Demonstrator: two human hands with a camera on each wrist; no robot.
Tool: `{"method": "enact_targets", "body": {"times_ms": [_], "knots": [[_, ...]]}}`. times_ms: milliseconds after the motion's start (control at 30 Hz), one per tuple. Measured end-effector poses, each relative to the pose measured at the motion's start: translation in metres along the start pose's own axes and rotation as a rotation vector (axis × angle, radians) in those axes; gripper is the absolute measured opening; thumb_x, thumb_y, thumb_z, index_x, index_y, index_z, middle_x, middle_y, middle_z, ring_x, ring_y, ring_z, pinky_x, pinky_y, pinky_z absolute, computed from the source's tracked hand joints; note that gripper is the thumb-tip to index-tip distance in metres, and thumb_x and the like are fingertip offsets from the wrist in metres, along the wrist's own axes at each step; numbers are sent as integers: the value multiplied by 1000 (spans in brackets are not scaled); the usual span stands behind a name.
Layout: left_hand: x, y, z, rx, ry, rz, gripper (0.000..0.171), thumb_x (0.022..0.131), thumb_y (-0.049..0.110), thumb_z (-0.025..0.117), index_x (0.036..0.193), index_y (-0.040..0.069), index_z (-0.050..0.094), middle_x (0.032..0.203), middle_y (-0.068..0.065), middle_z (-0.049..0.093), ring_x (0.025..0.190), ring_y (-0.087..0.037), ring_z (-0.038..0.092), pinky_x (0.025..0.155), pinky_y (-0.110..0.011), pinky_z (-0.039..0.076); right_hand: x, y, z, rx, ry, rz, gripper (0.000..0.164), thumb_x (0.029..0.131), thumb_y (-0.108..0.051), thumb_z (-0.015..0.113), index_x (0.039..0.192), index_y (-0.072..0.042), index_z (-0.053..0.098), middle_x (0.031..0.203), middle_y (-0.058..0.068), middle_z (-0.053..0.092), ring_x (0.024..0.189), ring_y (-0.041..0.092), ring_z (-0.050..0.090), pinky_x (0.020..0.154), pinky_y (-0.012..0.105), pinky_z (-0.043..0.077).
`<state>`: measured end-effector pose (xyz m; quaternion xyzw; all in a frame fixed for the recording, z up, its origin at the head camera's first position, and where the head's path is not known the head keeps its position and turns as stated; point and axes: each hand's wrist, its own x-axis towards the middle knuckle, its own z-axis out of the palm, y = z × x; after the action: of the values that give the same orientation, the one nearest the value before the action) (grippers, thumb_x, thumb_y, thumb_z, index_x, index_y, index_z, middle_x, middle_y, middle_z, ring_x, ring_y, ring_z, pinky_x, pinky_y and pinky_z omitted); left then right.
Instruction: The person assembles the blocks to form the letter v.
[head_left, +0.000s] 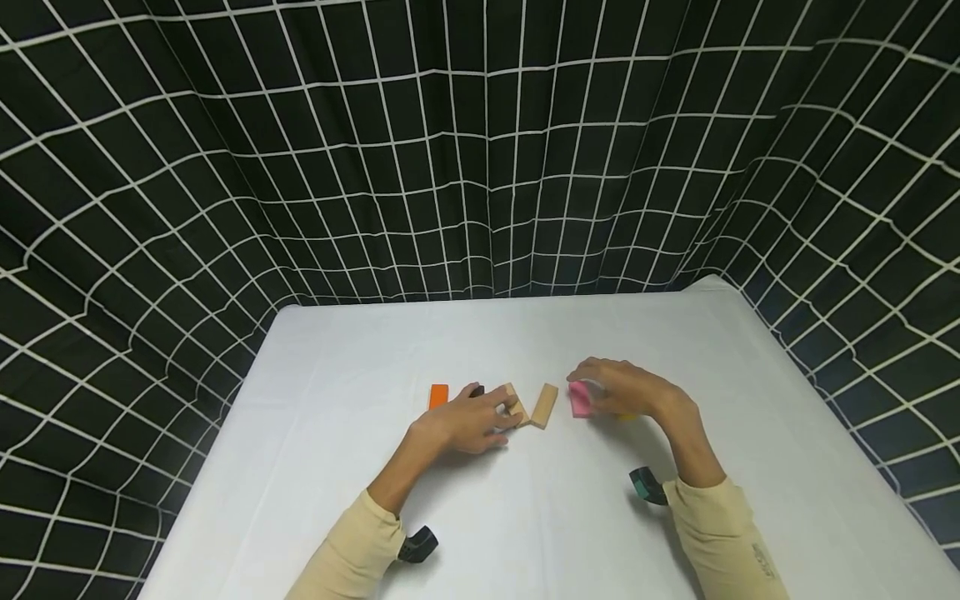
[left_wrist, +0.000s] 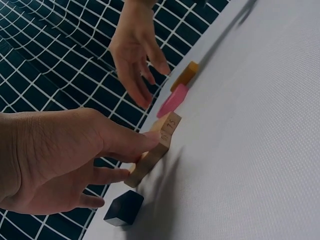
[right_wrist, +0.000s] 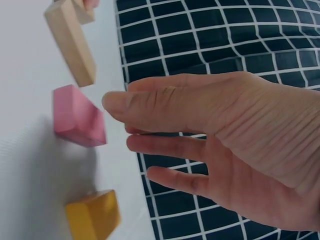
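Note:
My left hand (head_left: 471,421) pinches a plain wooden block (left_wrist: 146,163) between thumb and fingers as it lies on the white table. Its end meets the end of a second wooden block (head_left: 545,406), so the pair forms a V in the head view; dark marks show on both ends in the left wrist view. Over on the right, my right hand (head_left: 624,387) hovers around a pink block (right_wrist: 76,116), its thumb and fingers apart with nothing between them. Partly under that hand in the head view is a yellow block (right_wrist: 94,216).
Left of the wooden blocks lie a black block (left_wrist: 125,207) and an orange block (head_left: 438,396), the black one largely covered by my left hand in the head view. A dark curtain (head_left: 450,150) with a white grid surrounds the table (head_left: 360,350) at the back and sides.

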<state>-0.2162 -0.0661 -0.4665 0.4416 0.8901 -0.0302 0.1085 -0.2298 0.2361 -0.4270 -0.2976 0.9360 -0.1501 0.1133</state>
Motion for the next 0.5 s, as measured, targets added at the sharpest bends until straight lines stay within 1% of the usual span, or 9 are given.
{"method": "enact_targets", "body": {"times_ms": [67,133,233,267,367,467,500], "knots": [[0,0,0,-5,-8,-9,50,106,43,58,154,32,52,151,3,46,139,-11,56,127,-56,34,2,1,4,5,-4,-4,42,87,-1,80,128,-4,72,130,16,71,121,37,68,103,54,57],[0,0,0,-4,-7,-8,50,107,43,57,155,31,52,153,4,45,142,-11,54,127,-56,33,5,2,8,-16,-17,3,42,87,-5,82,128,-6,72,127,14,72,116,33,69,101,52,58],[0,0,2,3,7,2,49,107,43,57,154,30,52,153,4,45,143,-12,52,127,-57,34,8,2,12,-43,-44,37,42,87,-10,83,128,-9,72,125,10,72,113,29,69,102,54,57],[0,0,2,7,9,3,50,107,43,57,154,30,52,153,4,45,143,-11,52,126,-58,34,9,2,13,-50,-53,47,42,87,-11,84,128,-10,72,125,10,72,112,29,69,103,57,56],[-1,1,2,7,13,7,50,107,43,57,154,29,53,152,4,45,141,-11,53,126,-59,34,11,1,15,-63,-68,66,42,87,-14,85,127,-11,73,123,8,72,108,25,68,103,56,56],[-1,1,2,9,6,0,50,106,44,57,154,30,53,154,4,44,141,-11,53,126,-59,34,12,-1,16,-59,-84,79,43,86,-14,85,127,-11,72,122,8,72,104,21,67,100,51,58],[-1,1,2,8,5,1,50,106,44,57,154,30,53,154,3,44,141,-11,53,126,-59,34,12,-1,17,-60,-89,81,44,86,-14,86,128,-11,72,122,8,72,102,20,66,98,48,60]]}}
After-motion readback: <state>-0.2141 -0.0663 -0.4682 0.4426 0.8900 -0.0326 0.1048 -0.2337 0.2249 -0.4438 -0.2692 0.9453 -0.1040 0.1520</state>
